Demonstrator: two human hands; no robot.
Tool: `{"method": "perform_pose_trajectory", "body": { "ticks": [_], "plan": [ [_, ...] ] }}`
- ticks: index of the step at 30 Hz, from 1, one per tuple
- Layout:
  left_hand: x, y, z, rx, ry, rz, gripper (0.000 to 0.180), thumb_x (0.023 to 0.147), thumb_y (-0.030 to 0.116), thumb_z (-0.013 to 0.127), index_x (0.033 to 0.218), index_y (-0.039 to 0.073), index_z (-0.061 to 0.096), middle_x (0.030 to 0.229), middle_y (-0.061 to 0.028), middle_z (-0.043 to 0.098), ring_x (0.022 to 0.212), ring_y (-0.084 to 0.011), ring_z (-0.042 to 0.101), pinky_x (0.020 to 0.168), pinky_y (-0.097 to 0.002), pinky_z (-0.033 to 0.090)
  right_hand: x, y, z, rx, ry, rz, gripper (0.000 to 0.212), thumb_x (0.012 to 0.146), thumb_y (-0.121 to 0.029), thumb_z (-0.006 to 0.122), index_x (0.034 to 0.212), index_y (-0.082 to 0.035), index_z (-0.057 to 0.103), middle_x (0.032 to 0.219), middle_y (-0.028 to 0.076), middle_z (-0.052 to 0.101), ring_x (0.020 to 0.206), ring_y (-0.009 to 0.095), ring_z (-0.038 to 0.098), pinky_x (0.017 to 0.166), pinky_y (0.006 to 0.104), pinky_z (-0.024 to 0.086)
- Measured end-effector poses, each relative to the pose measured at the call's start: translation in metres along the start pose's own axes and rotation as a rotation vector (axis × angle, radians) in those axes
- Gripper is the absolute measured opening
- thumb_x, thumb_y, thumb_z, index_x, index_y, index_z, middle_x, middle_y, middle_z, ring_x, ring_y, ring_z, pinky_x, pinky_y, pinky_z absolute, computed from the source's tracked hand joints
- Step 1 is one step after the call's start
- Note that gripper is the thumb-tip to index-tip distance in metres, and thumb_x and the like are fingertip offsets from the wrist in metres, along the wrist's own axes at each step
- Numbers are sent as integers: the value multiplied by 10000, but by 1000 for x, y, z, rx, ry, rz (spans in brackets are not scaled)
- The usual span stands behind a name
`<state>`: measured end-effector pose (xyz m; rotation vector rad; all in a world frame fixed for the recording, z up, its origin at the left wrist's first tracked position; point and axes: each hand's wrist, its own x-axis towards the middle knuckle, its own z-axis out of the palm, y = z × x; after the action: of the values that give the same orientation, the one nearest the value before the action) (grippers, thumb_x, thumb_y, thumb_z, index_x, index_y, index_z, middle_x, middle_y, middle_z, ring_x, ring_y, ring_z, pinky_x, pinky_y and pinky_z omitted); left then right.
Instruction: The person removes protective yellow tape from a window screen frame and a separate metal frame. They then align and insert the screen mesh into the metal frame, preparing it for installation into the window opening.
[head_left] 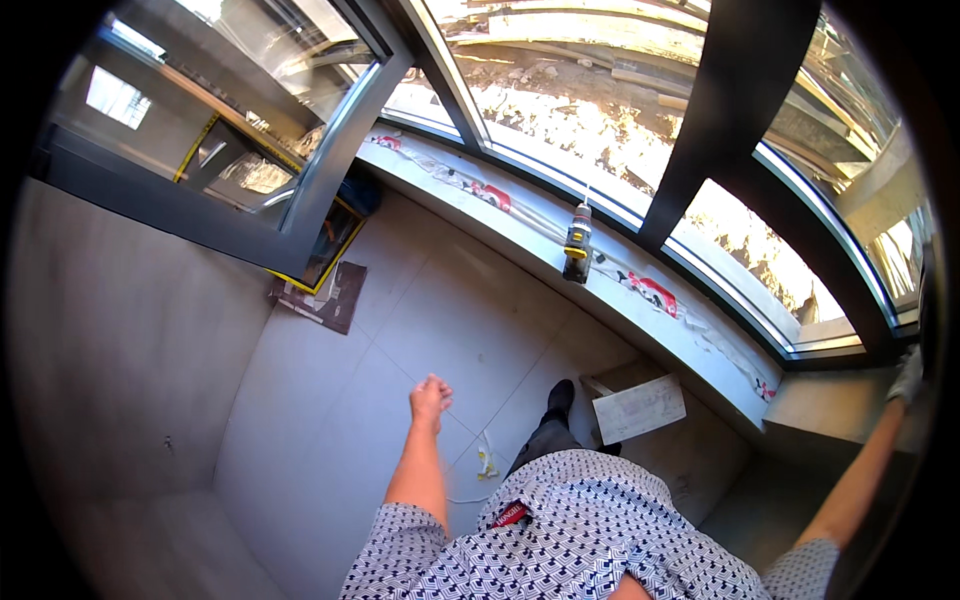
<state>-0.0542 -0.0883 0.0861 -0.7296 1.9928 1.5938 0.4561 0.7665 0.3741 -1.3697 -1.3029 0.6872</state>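
Observation:
My left hand [430,398] hangs over the tiled floor with its fingers curled in, and nothing shows in it. Far to the right, my right hand [908,378] is raised against the dark edge of the window frame [880,325]; it looks pale, as if gloved, and its fingers are lost in the dark rim of the picture. A cordless drill [578,245] with a long bit rests on the white window sill [535,225], its battery end toward me. Neither hand touches the drill.
At upper left a dark-framed window sash [180,205] swings inward. Below it a yellow-edged glass panel [335,245] stands by a brown board [340,300]. A small stool [640,408] is beside my feet. Torn red-and-white film [655,293] runs along the sill; scraps [487,460] lie on the floor.

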Motion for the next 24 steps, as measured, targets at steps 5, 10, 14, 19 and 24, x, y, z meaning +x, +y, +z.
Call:
{"method": "perform_pose_trajectory", "body": {
  "ticks": [5, 10, 14, 19, 24],
  "plan": [
    [49, 129, -75, -237, 197, 306, 509, 1054, 505, 473, 1213, 32, 568, 1165, -119, 623, 1066, -256, 615, 906, -455, 514, -294, 299, 71, -581, -402, 234, 318, 1029, -305, 464, 794, -110, 553, 620, 42, 547, 482, 165, 524, 435, 321, 433],
    [50, 268, -148, -465, 448, 622, 742, 1070, 585, 348, 1462, -38, 446, 1469, -197, 519, 1371, -322, 493, 1173, -506, 360, -539, 241, 52, -405, -717, 1147, 46, 960, -96, 522, 929, -64, 513, 672, 108, 578, 451, 199, 528, 368, 339, 403],
    [35, 351, -148, -524, 529, 765, 775, 1061, 626, 313, 1482, -7, 465, 1533, -180, 480, 1450, -305, 425, 1210, -477, 316, -537, 227, 36, -452, -803, 1072, 31, 978, -95, 520, 982, -66, 529, 713, 120, 596, 468, 189, 545, 361, 326, 418],
    [40, 401, -137, -607, 442, 828, 590, 1064, 566, 373, 1317, 72, 576, 1302, -69, 608, 1220, -248, 572, 1079, -420, 444, -472, 215, 50, -163, -553, 1033, 60, 981, -108, 528, 1030, -74, 527, 706, 73, 556, 457, 136, 478, 373, 284, 380],
    [40, 414, -124, -744, 44, 833, 368, 1047, 421, 505, 1187, 113, 652, 1129, -33, 686, 1059, -232, 654, 969, -405, 526, -459, 184, 67, -97, -568, 943, 102, 974, -139, 552, 1037, -61, 564, 720, 59, 577, 492, 133, 519, 405, 279, 416]
  ]
}}
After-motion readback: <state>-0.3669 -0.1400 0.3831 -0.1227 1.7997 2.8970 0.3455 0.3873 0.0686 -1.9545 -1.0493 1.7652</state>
